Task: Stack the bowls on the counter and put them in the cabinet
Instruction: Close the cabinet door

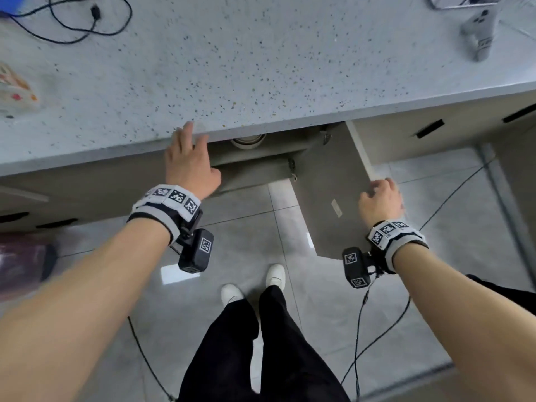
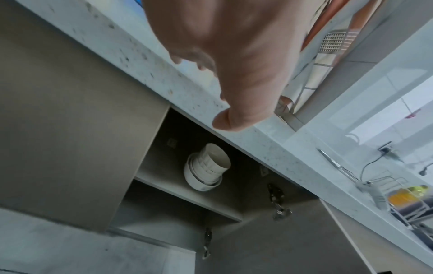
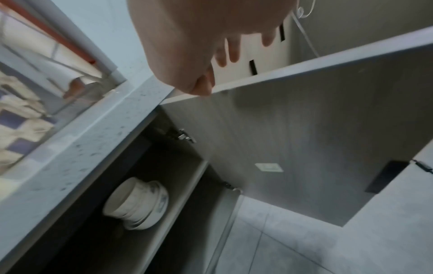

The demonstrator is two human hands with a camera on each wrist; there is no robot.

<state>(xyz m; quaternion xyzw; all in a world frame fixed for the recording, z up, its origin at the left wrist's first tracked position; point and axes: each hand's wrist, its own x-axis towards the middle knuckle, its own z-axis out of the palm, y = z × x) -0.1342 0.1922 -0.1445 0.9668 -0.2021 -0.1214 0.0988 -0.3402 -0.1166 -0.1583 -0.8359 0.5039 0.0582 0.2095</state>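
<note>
White glazed ceramic, a nested stack of round bowls [image 2: 206, 166] with a faint blue pattern on the outermost one, stands on the upper shelf [image 3: 185, 181] inside the grey under-counter cabinet [image 2: 70, 129], toward the front of that shelf and just under the desk. So the stacking and the putting away look done; what remains, I judge, is closing up.

The grey flat cabinet door [image 1: 327, 204] stands swung wide open to the right of the opening. The right hand [image 1: 380, 201] sits on its top edge, fingers [image 3: 234, 50] curled over the far side and thumb against the near face, gripping the panel. The left hand [image 1: 188, 163] lies with relaxed, slightly spread fingers against the front edge of the pale speckled stone desk [image 1: 232, 68], holding nothing, directly above the cabinet opening.

The risks from here come from the door. Swung shut hard, it could jolt the carcass and rattle the stack; the bowls sit loosely in one another, and near the shelf front a shake could tip the upper ones. How close the stack stands to the shelf lip is hard to tell, so the door may also brush it. The left thumb [image 2: 225, 120] hangs below the desk edge near the opening and could be caught if it drops lower as the door comes round. Dark cables [image 1: 377, 329] trail on the grey tiled floor [image 1: 333, 314] near the person's white shoes [image 1: 275, 275]; stepping back could snag them.
</note>
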